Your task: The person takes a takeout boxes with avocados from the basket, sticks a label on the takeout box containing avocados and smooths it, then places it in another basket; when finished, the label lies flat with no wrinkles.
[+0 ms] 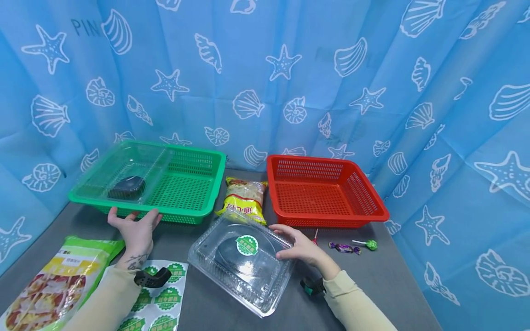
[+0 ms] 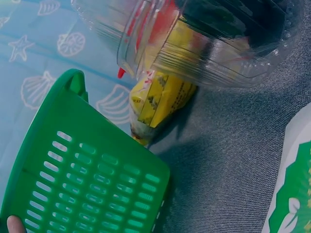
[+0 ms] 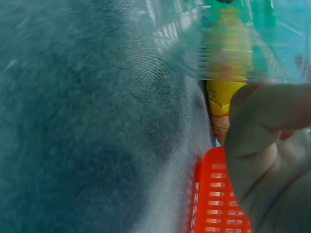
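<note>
Hands are working at a grey table (image 1: 389, 276): the right hand (image 1: 300, 248) is gripping a clear box (image 1: 242, 262) lying just before the snack bag (image 1: 244, 198), the left hand (image 1: 136, 230), fingers relaxed, touching the green basket (image 1: 182, 193). The thin box, being pinched only at one edge, is risking a slip or buckle.

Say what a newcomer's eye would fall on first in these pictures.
Two baskets at the back of the table: a green basket on the left with a clear box inside, and a red basket on the right. In front, the right hand grips a clear lidded box, and the left hand touches the green basket's rim.
</note>
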The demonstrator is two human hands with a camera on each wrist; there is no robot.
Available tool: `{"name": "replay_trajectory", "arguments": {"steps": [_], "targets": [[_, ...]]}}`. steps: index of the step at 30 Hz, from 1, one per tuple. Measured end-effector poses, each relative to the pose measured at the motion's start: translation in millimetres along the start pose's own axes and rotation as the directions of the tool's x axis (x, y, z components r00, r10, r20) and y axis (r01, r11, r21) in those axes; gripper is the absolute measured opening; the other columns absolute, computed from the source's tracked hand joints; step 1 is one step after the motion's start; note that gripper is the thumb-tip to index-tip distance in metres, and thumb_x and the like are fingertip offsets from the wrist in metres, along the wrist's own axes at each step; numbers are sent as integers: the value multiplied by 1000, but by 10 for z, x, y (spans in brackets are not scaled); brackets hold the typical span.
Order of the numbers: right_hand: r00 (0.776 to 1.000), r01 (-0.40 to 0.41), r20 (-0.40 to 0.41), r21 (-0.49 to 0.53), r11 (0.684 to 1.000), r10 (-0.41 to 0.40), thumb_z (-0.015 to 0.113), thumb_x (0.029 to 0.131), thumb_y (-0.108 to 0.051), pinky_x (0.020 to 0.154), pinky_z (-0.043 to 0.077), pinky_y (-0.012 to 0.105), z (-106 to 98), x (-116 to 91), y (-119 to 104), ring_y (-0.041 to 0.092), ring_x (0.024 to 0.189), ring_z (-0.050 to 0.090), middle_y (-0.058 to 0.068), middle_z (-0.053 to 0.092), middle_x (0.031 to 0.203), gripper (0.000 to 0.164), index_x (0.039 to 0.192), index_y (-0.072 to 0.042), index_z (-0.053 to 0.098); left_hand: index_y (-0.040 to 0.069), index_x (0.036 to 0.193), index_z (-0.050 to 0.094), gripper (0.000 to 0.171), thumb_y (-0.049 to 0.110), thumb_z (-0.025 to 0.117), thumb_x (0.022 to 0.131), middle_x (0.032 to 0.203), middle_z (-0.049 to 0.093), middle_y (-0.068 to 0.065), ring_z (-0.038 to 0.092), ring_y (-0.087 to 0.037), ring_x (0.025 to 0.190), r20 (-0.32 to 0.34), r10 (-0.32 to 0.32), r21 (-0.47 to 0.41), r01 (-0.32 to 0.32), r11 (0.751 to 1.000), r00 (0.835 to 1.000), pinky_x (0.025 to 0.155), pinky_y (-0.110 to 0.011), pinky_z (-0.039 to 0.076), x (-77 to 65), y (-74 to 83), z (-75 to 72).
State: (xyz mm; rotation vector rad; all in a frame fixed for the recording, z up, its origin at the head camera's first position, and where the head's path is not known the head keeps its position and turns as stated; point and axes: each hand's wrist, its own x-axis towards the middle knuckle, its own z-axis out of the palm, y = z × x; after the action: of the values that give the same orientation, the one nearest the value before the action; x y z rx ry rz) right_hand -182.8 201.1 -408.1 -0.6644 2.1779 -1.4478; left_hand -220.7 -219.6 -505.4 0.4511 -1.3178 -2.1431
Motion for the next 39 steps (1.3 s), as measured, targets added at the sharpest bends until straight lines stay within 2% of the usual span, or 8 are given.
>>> {"name": "replay_trajectory", "arguments": {"steps": [6,13,17,22,27,31,35,39], "targets": [[998,-3,68,81,997,-3,63,74,-17,84,40,37,-11,35,83,25,102,43,14,44,119,60,130,-11,39,42,123,4,99,10,77,63,103,22,-4,49,-24,63,14,-4,-2,4,1000,1000,74,-40,50,-31,25,6],[996,35,82,67,997,-41,59,72,-14,81,42,35,-21,94,367,24,101,44,12,44,120,64,132,-21,38,42,123,5,99,9,77,64,102,23,-4,49,-23,61,19,-3,-3,3,1000,1000,74,-40,50,-37,26,2],[989,82,116,79,993,-91,53,72,-4,76,45,30,-9,73,366,20,95,48,11,43,121,64,133,-15,37,42,123,5,98,8,76,64,102,24,-4,49,-23,61,14,2,-3,-2,1000,1000,73,-40,50,-37,26,5],[983,145,107,41,989,-148,48,71,7,58,42,23,24,34,269,16,79,45,9,43,109,58,127,-7,44,42,123,6,98,8,76,64,102,23,-5,49,-24,61,16,18,-9,-18,1000,1000,73,-40,50,-25,14,4],[982,162,91,39,986,-165,46,70,9,59,41,22,67,-27,69,19,84,43,11,44,108,52,122,2,46,42,123,6,98,7,76,64,101,24,-5,48,-23,59,14,26,-13,-26,1000,1000,72,-40,50,-15,-5,3],[987,133,84,46,990,-137,44,69,9,49,39,20,81,-59,-5,12,70,45,15,44,110,55,123,0,45,40,123,7,97,6,76,64,99,24,-5,47,-23,57,10,35,-20,-35,999,999,71,-41,50,2,-24,-7],[986,140,83,71,988,-146,43,67,8,38,34,19,76,-68,31,5,47,35,21,41,108,58,124,-2,43,41,123,8,96,5,75,64,98,24,-5,46,-21,56,14,46,-27,-45,999,999,71,-42,50,16,-40,-18],[986,138,73,121,983,-148,43,66,8,38,36,19,71,-89,85,5,49,38,23,37,114,60,125,-2,41,41,123,9,96,4,75,65,98,24,-5,46,-21,56,12,57,-26,-57,998,998,71,-42,50,19,-50,-15]]}}
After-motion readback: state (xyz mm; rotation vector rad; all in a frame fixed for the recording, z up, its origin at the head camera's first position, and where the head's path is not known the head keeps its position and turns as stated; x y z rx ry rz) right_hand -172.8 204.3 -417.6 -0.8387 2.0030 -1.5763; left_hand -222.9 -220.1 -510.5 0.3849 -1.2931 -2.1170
